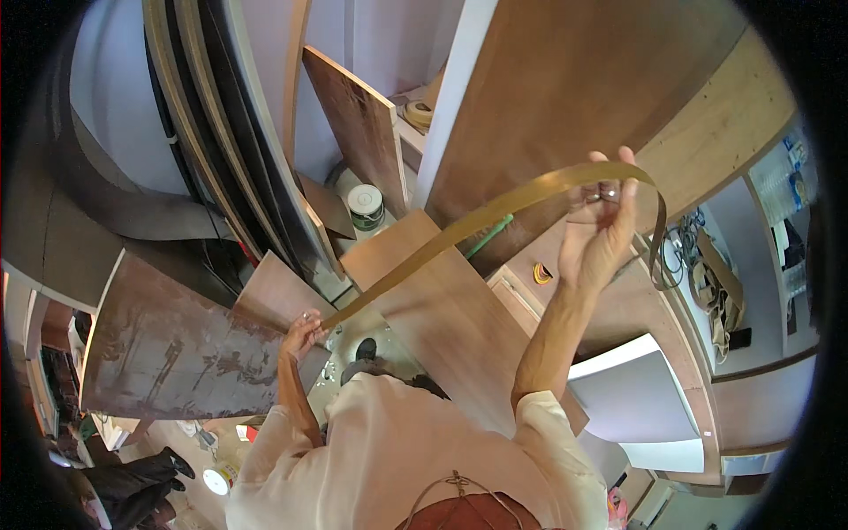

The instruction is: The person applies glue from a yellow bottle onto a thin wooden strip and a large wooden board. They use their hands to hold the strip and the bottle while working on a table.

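Note:
A long brown flexible strip (457,230), like edge banding, stretches slantwise in front of me. My left hand (305,336) pinches its lower end between thumb and fingers, near the corner of a stained brown board. Raised at the right, my right hand (599,222) has the strip running over its fingers, palm up, and the far end curls down past the wrist side. Below the strip lies a smooth wooden panel (450,311). A green stick-like thing (490,236) rests behind the strip, partly hidden by it.
The stained board (179,351) stands at the left. A lidded bucket (366,204) is beside an upright board (361,126). Tall curved sheets (205,132) lean at the upper left. Coiled cords and strips (712,298) lie on a right-hand shelf. Another person's legs (139,483) show at the lower left.

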`<state>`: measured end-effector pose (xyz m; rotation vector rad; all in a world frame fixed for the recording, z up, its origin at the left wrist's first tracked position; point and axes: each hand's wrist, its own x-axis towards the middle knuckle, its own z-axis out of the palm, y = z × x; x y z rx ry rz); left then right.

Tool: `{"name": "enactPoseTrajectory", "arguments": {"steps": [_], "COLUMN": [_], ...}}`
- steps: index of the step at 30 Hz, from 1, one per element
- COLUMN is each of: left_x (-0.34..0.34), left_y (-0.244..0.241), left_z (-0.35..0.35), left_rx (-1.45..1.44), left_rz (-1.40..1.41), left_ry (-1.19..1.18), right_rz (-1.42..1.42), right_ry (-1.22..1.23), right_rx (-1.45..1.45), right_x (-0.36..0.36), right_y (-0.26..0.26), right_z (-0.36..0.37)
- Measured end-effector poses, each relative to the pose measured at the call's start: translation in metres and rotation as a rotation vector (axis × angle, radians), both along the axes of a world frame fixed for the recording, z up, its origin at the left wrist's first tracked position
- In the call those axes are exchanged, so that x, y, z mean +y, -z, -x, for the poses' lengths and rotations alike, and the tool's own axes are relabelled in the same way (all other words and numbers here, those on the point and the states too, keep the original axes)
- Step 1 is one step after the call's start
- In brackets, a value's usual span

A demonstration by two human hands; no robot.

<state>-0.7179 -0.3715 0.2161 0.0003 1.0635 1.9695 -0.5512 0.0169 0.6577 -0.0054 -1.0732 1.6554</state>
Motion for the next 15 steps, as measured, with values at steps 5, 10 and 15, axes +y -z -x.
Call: {"name": "enactPoseTrajectory", "arguments": {"steps": [5, 10, 15], "left_x": [-0.039, -0.083, -0.107], "left_y": [0.009, -0.002, -0.008], "left_z": [0.003, 0.015, 0.022], "left_rx": [-0.039, -0.064, -0.046], "left_rz": [0.006, 0.027, -0.041], "left_ry": [-0.139, -0.273, -0.351], "right_rz": [-0.04, -0.056, -0.091], "right_ry": [-0.192, -0.317, -0.462], "right_rx": [0.057, 0.039, 0.062], "right_x": [-0.047, -0.095, -0.115], "right_y": [-0.009, -0.016, -0.024], "right_z": [0.085, 0.159, 0.219]}}
